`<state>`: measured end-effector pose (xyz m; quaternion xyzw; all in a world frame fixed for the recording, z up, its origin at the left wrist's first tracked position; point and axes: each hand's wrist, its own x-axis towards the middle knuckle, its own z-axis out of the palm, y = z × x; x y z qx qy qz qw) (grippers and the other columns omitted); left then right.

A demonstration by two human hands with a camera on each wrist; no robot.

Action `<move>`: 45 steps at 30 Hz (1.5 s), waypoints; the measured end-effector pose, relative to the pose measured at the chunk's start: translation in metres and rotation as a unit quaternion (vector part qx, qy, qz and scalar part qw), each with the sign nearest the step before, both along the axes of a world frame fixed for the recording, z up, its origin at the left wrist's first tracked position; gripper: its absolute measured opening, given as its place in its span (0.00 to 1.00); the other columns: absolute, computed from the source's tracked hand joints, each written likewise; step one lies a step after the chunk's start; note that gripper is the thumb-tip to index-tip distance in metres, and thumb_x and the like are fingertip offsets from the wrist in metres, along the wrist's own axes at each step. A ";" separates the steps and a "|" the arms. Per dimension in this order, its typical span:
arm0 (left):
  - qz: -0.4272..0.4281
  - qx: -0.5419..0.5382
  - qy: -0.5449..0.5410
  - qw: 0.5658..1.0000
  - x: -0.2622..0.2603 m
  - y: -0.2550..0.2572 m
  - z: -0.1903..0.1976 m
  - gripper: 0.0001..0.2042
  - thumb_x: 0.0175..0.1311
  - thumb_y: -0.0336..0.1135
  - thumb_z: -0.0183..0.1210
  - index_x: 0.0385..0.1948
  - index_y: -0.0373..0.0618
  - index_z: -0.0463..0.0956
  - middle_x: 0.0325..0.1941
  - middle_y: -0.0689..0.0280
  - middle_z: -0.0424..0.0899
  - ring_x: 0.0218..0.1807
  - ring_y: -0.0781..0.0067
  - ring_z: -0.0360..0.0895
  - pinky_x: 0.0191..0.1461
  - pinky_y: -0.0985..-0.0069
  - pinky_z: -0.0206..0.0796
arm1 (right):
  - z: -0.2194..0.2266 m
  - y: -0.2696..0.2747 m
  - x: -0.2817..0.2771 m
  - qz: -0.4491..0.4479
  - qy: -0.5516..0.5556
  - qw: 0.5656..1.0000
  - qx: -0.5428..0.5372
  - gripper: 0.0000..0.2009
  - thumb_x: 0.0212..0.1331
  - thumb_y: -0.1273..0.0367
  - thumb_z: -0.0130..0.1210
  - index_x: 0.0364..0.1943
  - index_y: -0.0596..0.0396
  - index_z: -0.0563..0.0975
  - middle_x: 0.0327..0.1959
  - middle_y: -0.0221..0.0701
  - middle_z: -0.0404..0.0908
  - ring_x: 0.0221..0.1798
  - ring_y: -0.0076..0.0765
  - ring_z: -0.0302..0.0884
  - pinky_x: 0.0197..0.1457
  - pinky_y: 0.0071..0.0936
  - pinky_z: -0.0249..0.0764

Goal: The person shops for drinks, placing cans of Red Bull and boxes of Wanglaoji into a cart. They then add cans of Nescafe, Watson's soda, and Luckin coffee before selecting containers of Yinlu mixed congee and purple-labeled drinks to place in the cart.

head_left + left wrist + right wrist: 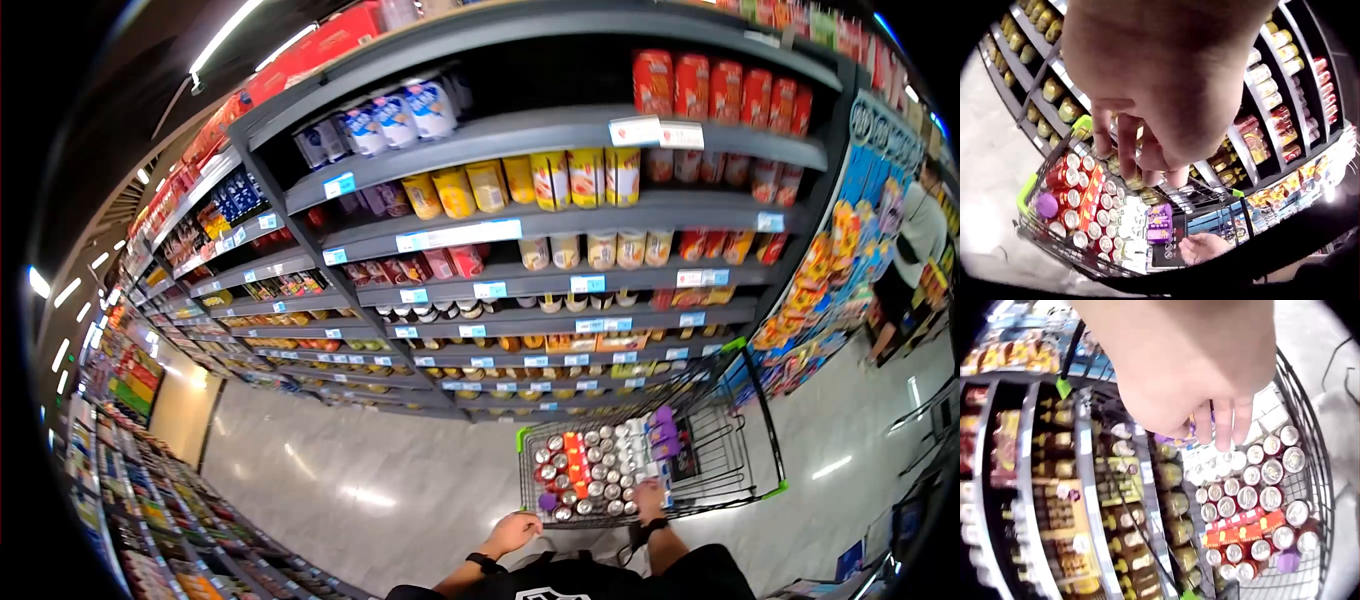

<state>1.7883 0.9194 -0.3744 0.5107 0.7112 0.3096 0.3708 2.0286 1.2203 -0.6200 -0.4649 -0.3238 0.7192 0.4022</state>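
A wire shopping cart point(745, 448) with green corners holds rows of cans point(597, 472), red packs point(577, 460), white packs point(1132, 222) and purple packs point(1160, 224). My left hand point(513, 532) hangs just outside the cart's near left corner, fingers loosely bent and holding nothing visible. Over the cart's near side is my right hand point(650, 497), close to the white packs. In the right wrist view the fingers of my right hand point(1191, 375) hang loosely in front of the white and purple packs; whether they touch them is unclear.
Beyond the cart stands a long shelf point(560, 225) of cans, jars and bottles with price tags. Snack bags point(820, 270) hang at its right end. A person in a light top point(918, 235) is at the far right. More stocked shelves point(165, 510) line the lower left.
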 end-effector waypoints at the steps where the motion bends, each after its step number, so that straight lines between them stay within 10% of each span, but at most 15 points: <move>1: 0.010 0.002 0.022 1.000 -0.010 -0.002 0.005 0.06 0.65 0.35 0.57 0.34 0.47 0.82 0.38 0.62 0.85 0.44 0.55 0.83 0.48 0.62 0.74 | 0.041 -0.014 -0.006 0.071 0.035 0.994 -0.074 0.09 0.59 0.79 0.57 0.42 0.51 0.76 0.25 0.29 0.76 0.20 0.30 0.73 0.18 0.26 0.63; 2: 0.022 0.004 0.043 0.999 -0.016 -0.002 0.011 0.08 0.66 0.38 0.56 0.35 0.48 0.82 0.39 0.62 0.85 0.45 0.54 0.83 0.48 0.61 0.75 | 0.034 -0.024 -0.022 0.151 -0.125 0.980 0.018 0.10 0.60 0.77 0.57 0.44 0.54 0.76 0.28 0.30 0.79 0.22 0.31 0.78 0.19 0.28 0.73; 3: 0.021 0.021 0.040 0.999 -0.022 -0.001 0.018 0.08 0.66 0.38 0.56 0.35 0.48 0.82 0.39 0.62 0.85 0.45 0.54 0.83 0.48 0.61 0.75 | 0.113 -0.050 -0.035 0.164 -0.102 0.980 -0.047 0.09 0.60 0.75 0.59 0.44 0.54 0.78 0.28 0.31 0.80 0.22 0.31 0.78 0.19 0.29 0.74; 8: 0.030 0.034 0.065 0.997 -0.041 0.013 0.039 0.11 0.67 0.41 0.56 0.42 0.52 0.85 0.44 0.63 0.87 0.47 0.51 0.83 0.51 0.60 0.75 | 0.164 -0.066 -0.069 0.364 -0.223 0.882 0.200 0.13 0.65 0.68 0.63 0.50 0.57 0.80 0.36 0.35 0.86 0.33 0.30 0.85 0.32 0.27 0.78; 15: 0.004 0.021 0.052 0.998 -0.046 0.037 0.059 0.14 0.69 0.46 0.57 0.45 0.50 0.82 0.45 0.57 0.88 0.47 0.50 0.85 0.51 0.58 0.75 | 0.257 -0.034 -0.103 0.372 -0.201 0.861 0.283 0.17 0.63 0.67 0.64 0.53 0.59 0.80 0.40 0.35 0.87 0.41 0.29 0.84 0.44 0.30 0.79; 26: 0.087 0.119 0.127 0.981 -0.113 0.074 0.138 0.12 0.67 0.39 0.63 0.49 0.47 0.81 0.55 0.57 0.82 0.53 0.52 0.80 0.50 0.62 0.77 | 0.301 -0.024 -0.146 0.254 -0.200 0.884 0.338 0.11 0.63 0.71 0.62 0.48 0.61 0.82 0.34 0.39 0.88 0.34 0.33 0.86 0.39 0.30 0.80; 34: 0.249 0.358 0.260 0.862 -0.250 0.131 0.252 0.16 0.63 0.33 0.65 0.52 0.44 0.78 0.63 0.54 0.75 0.65 0.45 0.71 0.68 0.57 0.65 | 0.336 -0.030 -0.217 0.263 -0.235 0.850 0.390 0.13 0.61 0.69 0.65 0.49 0.56 0.83 0.37 0.40 0.88 0.34 0.32 0.87 0.39 0.31 0.82; 42: 0.232 0.512 0.338 0.755 -0.391 0.214 0.409 0.26 0.63 0.33 0.64 0.64 0.40 0.71 0.62 0.52 0.78 0.57 0.43 0.80 0.57 0.61 0.75 | 0.535 -0.001 -0.342 0.113 -0.167 0.796 0.570 0.10 0.63 0.73 0.63 0.47 0.60 0.82 0.36 0.31 0.84 0.28 0.19 0.77 0.32 0.18 0.73; 45: 0.229 0.447 0.352 0.790 -0.426 0.249 0.410 0.25 0.62 0.38 0.66 0.61 0.40 0.74 0.58 0.51 0.79 0.46 0.48 0.82 0.46 0.63 0.77 | 0.601 0.009 -0.388 0.105 -0.152 0.762 0.621 0.13 0.64 0.75 0.61 0.53 0.60 0.80 0.51 0.35 0.82 0.29 0.20 0.76 0.33 0.19 0.73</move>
